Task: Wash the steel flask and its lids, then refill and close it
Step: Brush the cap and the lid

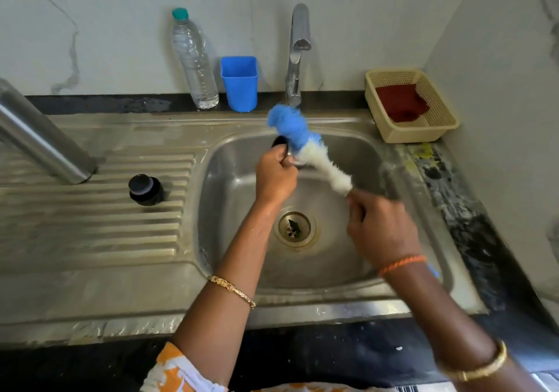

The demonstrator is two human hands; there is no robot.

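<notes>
The steel flask (42,137) stands upright at the left on the drainboard, with its top out of frame. A black inner lid (145,189) sits on the drainboard ridges beside it. Over the sink basin (230,198), my left hand (276,176) grips a dark cap lid (280,143), mostly hidden by my fingers and the brush. My right hand (382,225) grips the handle of a bottle brush (305,146) with blue and white bristles. The bristles lie against the lid.
The tap (298,52) stands behind the basin, with no water visibly running. A clear plastic water bottle (195,61) and a blue plastic cup (239,83) stand by the back wall. A beige basket (435,125) holding a red cloth (400,102) sits at the right corner. The drain (295,228) is uncovered.
</notes>
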